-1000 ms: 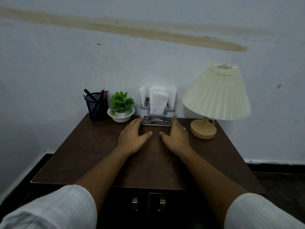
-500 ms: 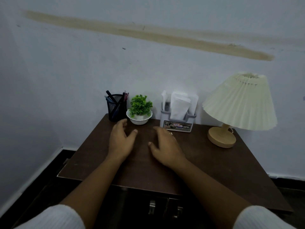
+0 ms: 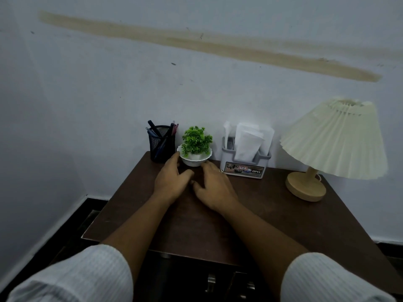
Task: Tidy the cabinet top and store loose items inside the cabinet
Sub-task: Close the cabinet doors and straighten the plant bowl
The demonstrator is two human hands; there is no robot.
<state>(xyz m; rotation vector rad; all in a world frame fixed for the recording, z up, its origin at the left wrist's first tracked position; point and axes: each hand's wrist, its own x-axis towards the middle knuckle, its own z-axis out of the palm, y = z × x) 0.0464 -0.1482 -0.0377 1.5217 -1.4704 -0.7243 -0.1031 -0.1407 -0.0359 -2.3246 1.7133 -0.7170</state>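
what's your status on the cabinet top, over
Left hand and right hand both open. Fingertips flank the plant bowl, no grip yet. Pen holder tight beside it, tissue holder stands apart.

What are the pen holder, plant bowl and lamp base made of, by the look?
Pen holder: black wire mesh, likely metal; the grid is see-through.
Plant bowl: glossy white with a scalloped rim; ceramic or plastic, cannot tell which.
Lamp base: pale matte wood, or a wood-look finish; even tan colour.

A green plant [image 3: 197, 139] in a white bowl [image 3: 194, 160] stands upright at the cabinet [image 3: 272, 216] top's back, between pen cup [image 3: 161, 146] and tissue holder [image 3: 245, 165].
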